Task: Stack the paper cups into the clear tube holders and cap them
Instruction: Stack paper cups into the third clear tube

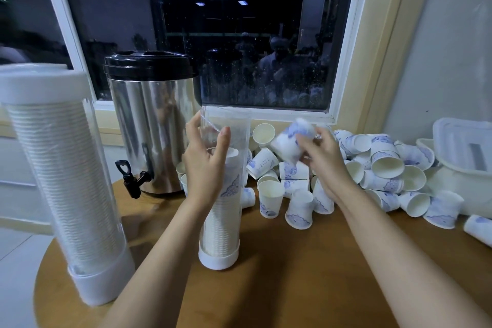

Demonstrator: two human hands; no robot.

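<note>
On the wooden tabletop point(292, 274), the left hand point(206, 160) curled round the uncapped, part-filled clear plastic tube holder point(226, 208); the right hand point(323, 162) gripped a blue-printed white paper cup point(288, 145), probably needing alignment over the tube's mouth

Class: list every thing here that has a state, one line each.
Left tube holder: full, capped.
Middle tube holder: part filled, uncapped, upright.
Left hand: grips the middle tube holder.
Right hand: holds one paper cup.
Loose cups: unstacked, heaped on table.
Drink dispenser: lid on.
</note>
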